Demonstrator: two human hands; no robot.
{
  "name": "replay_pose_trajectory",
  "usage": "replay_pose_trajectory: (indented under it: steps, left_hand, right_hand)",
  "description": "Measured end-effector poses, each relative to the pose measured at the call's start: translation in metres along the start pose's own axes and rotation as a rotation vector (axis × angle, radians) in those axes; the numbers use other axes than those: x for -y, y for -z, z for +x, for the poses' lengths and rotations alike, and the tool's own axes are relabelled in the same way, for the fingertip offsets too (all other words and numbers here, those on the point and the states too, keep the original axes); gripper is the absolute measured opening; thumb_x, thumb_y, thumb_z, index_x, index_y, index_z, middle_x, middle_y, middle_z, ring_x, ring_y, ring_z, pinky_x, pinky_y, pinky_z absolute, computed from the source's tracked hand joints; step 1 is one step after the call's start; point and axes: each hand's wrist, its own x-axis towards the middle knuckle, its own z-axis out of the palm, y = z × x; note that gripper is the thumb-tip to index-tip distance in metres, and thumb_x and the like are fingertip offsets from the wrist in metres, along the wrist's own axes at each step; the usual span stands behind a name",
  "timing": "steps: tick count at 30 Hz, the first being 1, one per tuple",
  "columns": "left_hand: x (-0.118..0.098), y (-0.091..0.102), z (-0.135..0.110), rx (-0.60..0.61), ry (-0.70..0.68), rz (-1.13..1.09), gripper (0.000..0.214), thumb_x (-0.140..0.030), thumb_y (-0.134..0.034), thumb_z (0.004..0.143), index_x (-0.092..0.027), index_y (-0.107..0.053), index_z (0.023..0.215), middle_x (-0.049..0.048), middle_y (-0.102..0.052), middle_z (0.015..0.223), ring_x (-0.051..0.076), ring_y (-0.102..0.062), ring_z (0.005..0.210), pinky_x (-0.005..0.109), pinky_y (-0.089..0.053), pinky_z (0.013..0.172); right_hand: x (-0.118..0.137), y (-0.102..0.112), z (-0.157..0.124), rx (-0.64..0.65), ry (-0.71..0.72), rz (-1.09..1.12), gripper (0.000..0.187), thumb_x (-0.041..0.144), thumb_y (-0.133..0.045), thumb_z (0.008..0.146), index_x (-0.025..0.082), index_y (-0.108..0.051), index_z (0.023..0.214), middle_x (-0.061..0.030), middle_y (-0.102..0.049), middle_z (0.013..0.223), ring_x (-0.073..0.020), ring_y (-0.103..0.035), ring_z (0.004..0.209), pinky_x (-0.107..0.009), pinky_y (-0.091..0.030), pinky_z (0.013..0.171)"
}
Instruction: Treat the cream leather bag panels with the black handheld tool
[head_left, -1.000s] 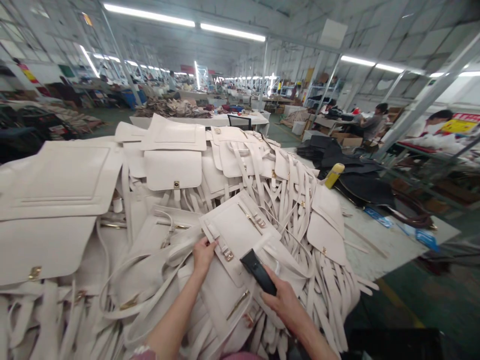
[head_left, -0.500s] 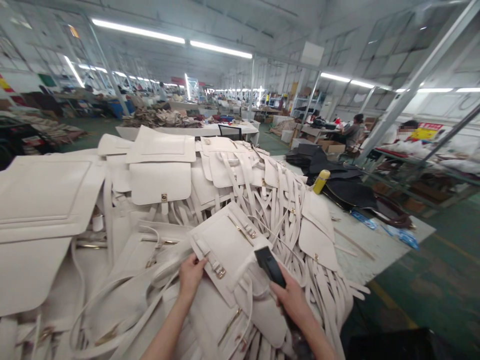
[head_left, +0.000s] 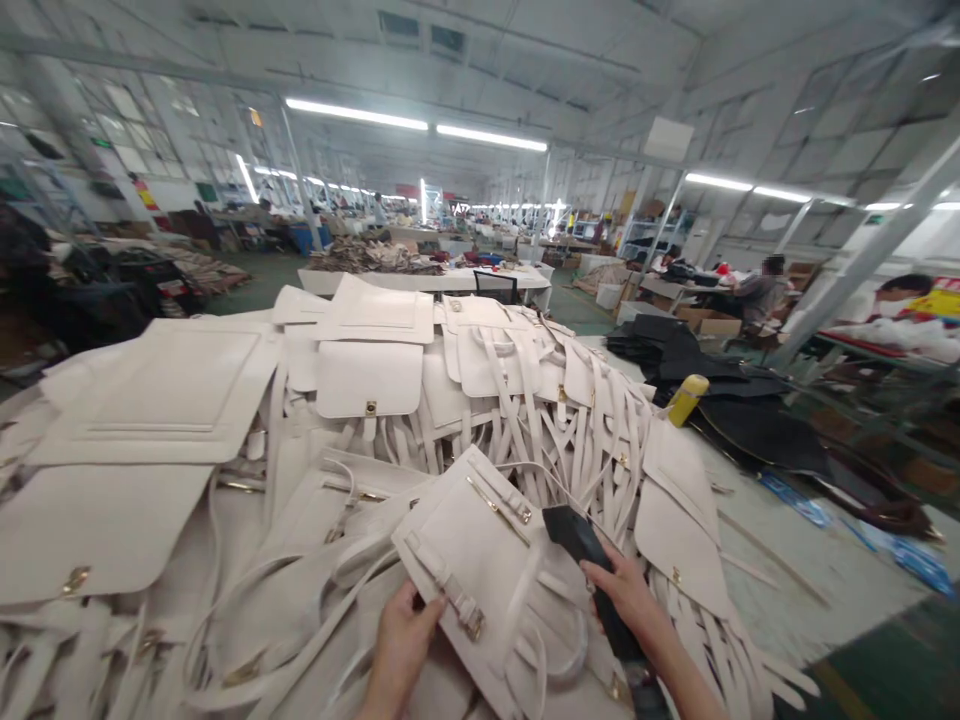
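A cream leather bag panel (head_left: 480, 545) with gold buckles lies tilted on top of a big heap of the same cream bag parts and straps (head_left: 360, 400). My left hand (head_left: 401, 640) grips the panel's near left edge, thumb on top. My right hand (head_left: 626, 595) is closed around a black hand-held tool (head_left: 581, 545), whose tip rests by the panel's right edge, among loose straps.
Black leather pieces (head_left: 705, 385) and a yellow bottle (head_left: 686, 400) lie on the table to the right. The table's bare white edge (head_left: 780, 590) runs along a green floor. Other people sit at benches at the far right. More tables stand behind.
The view has swung up and to the left. Both hands sit lower in the frame. The black tool has slid from the panel's middle to its right edge.
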Motion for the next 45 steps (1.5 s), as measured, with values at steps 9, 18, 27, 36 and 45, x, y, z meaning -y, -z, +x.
replay_pose_trajectory:
  steps: [9,18,27,36,45]
  left_hand:
    - [-0.014,0.019,0.034,0.024,-0.121,-0.38,0.051,-0.032,-0.065,0.062,-0.012,-0.056,0.108,0.0114,-0.061,0.107,0.028,-0.055,0.098,0.035,-0.046,0.081]
    - [0.005,0.028,0.03,0.171,-0.113,-0.539,0.049,-0.027,-0.068,0.063,-0.014,-0.056,0.108,0.0102,-0.063,0.1,0.03,-0.055,0.098,0.037,-0.046,0.081]
    - [0.004,0.025,0.033,0.119,-0.106,-0.637,0.062,-0.027,-0.07,0.059,-0.017,-0.05,0.117,0.0108,-0.058,0.113,0.027,-0.052,0.104,0.036,-0.041,0.09]
    - [-0.011,0.034,-0.013,0.144,0.012,-0.481,0.043,-0.029,-0.069,0.055,-0.013,-0.061,0.095,0.0085,-0.065,0.097,0.029,-0.058,0.091,0.038,-0.046,0.081]
    - [-0.005,0.076,-0.019,0.074,0.057,-0.3,0.058,-0.033,-0.067,0.053,-0.014,-0.056,0.106,0.0087,-0.062,0.102,0.027,-0.056,0.096,0.033,-0.044,0.085]
  right_hand:
    - [0.08,-0.084,-0.053,0.476,0.127,-0.054,0.057,0.021,-0.05,0.068,0.024,-0.039,0.124,0.0077,-0.046,0.049,-0.0082,-0.044,0.036,-0.017,-0.039,0.034]
    - [0.116,-0.156,-0.035,0.605,0.231,-0.073,0.05,0.018,-0.05,0.066,0.023,-0.048,0.115,0.0075,-0.046,0.051,-0.0065,-0.043,0.035,-0.016,-0.039,0.032]
    - [0.095,-0.119,-0.042,0.537,0.135,-0.154,0.057,0.017,-0.049,0.066,0.026,-0.042,0.122,0.0075,-0.046,0.054,-0.007,-0.044,0.034,-0.015,-0.038,0.029]
    - [0.122,-0.157,-0.05,0.581,0.239,-0.083,0.052,0.014,-0.051,0.064,0.025,-0.048,0.115,0.0071,-0.048,0.055,-0.0052,-0.043,0.036,-0.014,-0.038,0.032]
    - [0.071,-0.115,0.005,0.386,0.016,-0.173,0.049,0.029,-0.049,0.066,0.025,-0.045,0.115,0.005,-0.047,0.058,-0.0111,-0.049,0.033,-0.021,-0.041,0.027]
